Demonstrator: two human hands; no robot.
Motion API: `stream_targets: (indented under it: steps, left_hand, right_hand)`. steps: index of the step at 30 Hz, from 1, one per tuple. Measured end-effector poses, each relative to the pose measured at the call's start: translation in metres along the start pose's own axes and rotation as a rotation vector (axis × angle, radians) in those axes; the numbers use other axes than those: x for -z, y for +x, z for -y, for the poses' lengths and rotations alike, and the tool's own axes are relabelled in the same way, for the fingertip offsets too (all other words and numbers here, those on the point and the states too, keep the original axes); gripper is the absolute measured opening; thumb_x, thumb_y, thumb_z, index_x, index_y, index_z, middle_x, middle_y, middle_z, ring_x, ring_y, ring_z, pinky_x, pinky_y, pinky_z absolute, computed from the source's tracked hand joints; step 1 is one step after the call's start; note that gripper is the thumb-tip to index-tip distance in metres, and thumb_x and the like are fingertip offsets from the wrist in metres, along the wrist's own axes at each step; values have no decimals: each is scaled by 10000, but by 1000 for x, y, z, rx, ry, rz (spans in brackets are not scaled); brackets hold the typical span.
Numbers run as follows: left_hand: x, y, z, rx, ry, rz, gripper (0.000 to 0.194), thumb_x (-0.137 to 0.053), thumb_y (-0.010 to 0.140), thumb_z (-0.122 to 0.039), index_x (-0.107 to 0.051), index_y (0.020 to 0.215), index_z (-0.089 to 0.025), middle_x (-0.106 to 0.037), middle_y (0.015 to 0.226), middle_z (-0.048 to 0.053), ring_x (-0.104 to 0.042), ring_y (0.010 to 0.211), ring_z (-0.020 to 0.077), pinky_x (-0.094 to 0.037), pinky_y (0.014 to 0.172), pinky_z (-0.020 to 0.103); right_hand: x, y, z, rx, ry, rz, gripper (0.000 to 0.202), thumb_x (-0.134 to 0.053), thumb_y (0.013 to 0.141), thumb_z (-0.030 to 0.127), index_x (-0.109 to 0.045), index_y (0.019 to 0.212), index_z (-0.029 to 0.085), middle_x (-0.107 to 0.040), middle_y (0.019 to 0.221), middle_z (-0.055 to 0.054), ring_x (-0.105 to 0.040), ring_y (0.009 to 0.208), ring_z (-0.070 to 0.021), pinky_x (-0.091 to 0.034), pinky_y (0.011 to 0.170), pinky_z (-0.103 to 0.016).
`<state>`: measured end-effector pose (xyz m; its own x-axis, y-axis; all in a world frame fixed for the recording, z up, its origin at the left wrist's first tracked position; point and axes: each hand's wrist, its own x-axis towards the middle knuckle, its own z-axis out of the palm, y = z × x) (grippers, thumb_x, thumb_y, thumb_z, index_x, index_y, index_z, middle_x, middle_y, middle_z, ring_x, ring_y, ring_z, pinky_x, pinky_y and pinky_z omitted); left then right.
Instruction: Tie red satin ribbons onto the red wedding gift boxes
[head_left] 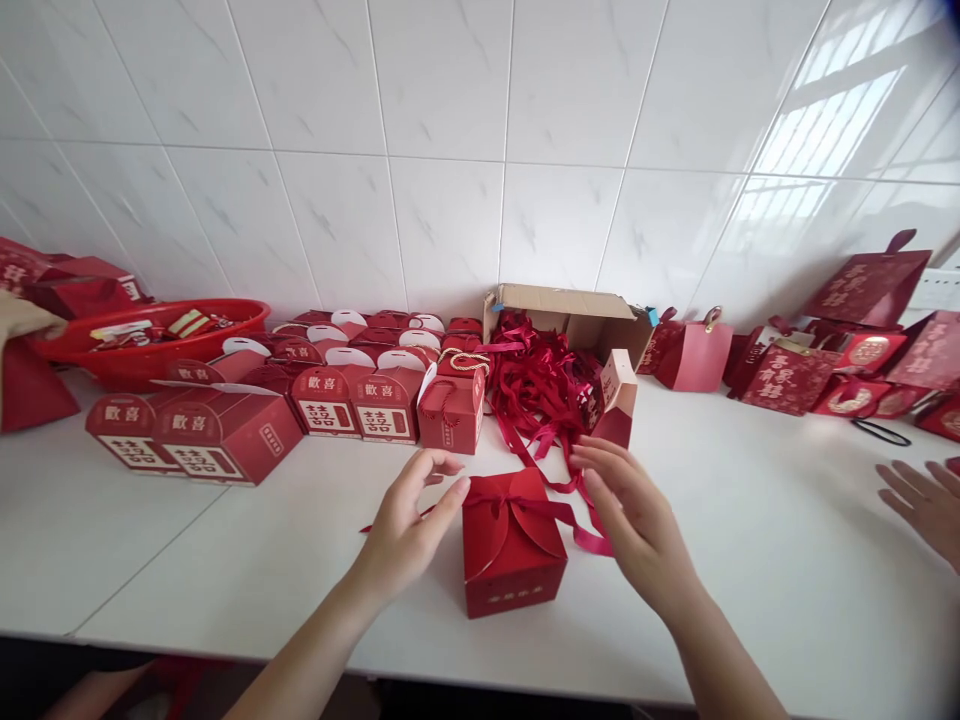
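Observation:
A red gift box [514, 560] with curved, petal-like top flaps stands on the table in front of me. A red ribbon [559, 510] crosses its top and is tied in the middle, with tails running to both sides. My left hand [416, 510] is at the box's left upper corner, its thumb and fingers apart and curved. The ribbon's left tail passes behind that hand, and its tip shows beyond it. To the right of the box, my right hand [630, 510] is held with fingers stretched and thumb apart. The right tail loops down near its wrist side.
Behind the box, a cardboard carton [570, 300] spills red ribbons [536, 385]. Several printed red boxes [225, 430] stand left, near a red basin [187, 355] of packets. More red boxes [795, 375] stand right. Another person's hand [926, 500] rests at the right edge.

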<state>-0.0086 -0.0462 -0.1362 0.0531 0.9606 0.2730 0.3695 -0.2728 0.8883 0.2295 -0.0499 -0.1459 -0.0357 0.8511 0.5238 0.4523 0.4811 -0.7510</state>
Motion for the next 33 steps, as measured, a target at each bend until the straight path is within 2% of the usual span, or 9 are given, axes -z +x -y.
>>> stream_targets:
  steps: [2, 4, 8, 12, 16, 21, 24, 27, 33]
  left_hand:
    - [-5, 0, -1, 40, -63, 28, 180, -575, 834, -385, -509, 857, -219, -561, 905, 19, -576, 909, 186, -455, 848, 295]
    - [-6, -1, -2, 80, -96, 58, 221, -609, 804, -383, -462, 828, -218, -510, 837, -4, -557, 842, 166, -459, 784, 270]
    - [-7, -4, -1, 149, -97, 108, 288, -637, 778, -393, -410, 833, -225, -465, 785, -34, -523, 769, 143, -437, 711, 250]
    - [-8, -3, 1, 187, -78, 145, 314, -613, 795, -438, -378, 800, -229, -430, 755, -53, -484, 678, 126, -404, 640, 243]
    - [-8, 0, 6, 149, 72, 171, 345, -601, 793, -490, -422, 703, -210, -417, 723, -39, -453, 671, 144, -380, 648, 259]
    - [-8, -3, 4, 167, 120, 151, 432, -607, 770, -546, -399, 613, -201, -386, 652, -40, -419, 617, 143, -345, 598, 256]
    - [-9, -5, -1, 214, 12, 193, 426, -608, 770, -538, -383, 635, -203, -358, 619, -53, -381, 587, 127, -313, 564, 241]
    - [-10, -4, -3, 229, -100, 246, 382, -616, 772, -509, -419, 671, -197, -396, 642, -46, -421, 618, 133, -340, 596, 241]
    - [-10, -2, 4, 180, 14, 135, 388, -652, 734, -511, -435, 653, -199, -378, 621, -52, -375, 585, 125, -310, 561, 230]
  right_hand:
    - [-7, 3, 3, -114, 94, 137, 329, -434, 947, 423, -553, 1186, 231, -543, 1219, -118, -611, 1004, -230, -543, 742, -342]
    - [-12, 5, 4, -191, 132, 226, 371, -471, 923, 458, -504, 1208, 222, -545, 1163, -111, -623, 810, -184, -520, 607, -295]
    - [-16, 7, 0, -280, 207, 343, 317, -513, 892, 500, -480, 997, 202, -520, 925, -17, -487, 591, -95, -424, 537, -246]
    - [-16, 8, -4, -351, 249, 445, 394, -489, 883, 567, -405, 761, 201, -434, 711, 38, -394, 557, -91, -331, 516, -232]
    - [-14, 6, -7, -365, 222, 490, 488, -471, 861, 632, -376, 651, 201, -354, 606, 47, -327, 554, -103, -271, 513, -246]
    - [-4, -1, -9, -521, 333, 530, 610, -304, 889, 689, -432, 575, 181, -380, 537, 29, -323, 505, -101, -259, 504, -256]
    - [0, -3, -11, -481, 309, 513, 579, -391, 873, 672, -456, 580, 176, -382, 555, 29, -345, 532, -104, -278, 512, -250]
    - [1, -2, -15, -419, 275, 472, 507, -497, 856, 614, -429, 600, 182, -359, 576, 41, -317, 547, -98, -258, 507, -243]
    - [7, 1, -17, -410, 213, 462, 495, -553, 816, 613, -423, 595, 189, -351, 543, 44, -275, 518, -94, -219, 473, -242]
